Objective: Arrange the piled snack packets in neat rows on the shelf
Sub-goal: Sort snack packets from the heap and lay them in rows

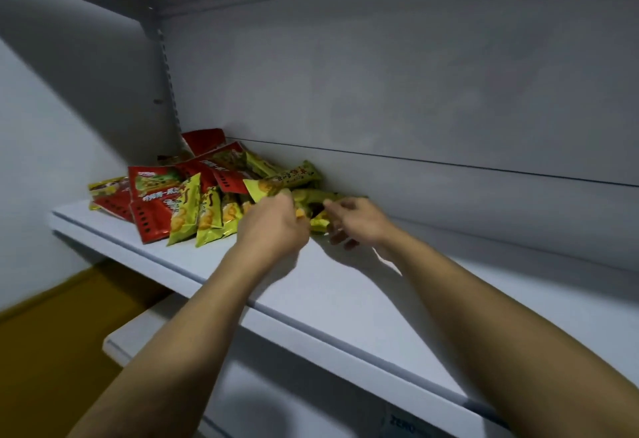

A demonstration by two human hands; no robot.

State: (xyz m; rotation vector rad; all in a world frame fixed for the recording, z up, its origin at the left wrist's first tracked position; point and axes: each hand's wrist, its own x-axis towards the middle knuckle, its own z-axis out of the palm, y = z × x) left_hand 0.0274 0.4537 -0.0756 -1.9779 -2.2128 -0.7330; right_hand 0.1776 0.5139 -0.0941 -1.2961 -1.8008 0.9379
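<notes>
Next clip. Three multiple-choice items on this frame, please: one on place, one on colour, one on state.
1. Where on the shelf does the packet pile lie?
A. Left end, by the back wall. B. Right end. C. Front edge, middle.
2. What colours are the packets?
A. Blue and white. B. Red and yellow-green. C. All black.
3. How do the packets lie?
A. In neat rows. B. Inside a box. C. In an overlapping heap.
Answers: 1 A, the pile sits at the left end and reaches the back wall; 2 B, red wrappers and yellow-green ones show; 3 C, they overlap at mixed angles.
</notes>
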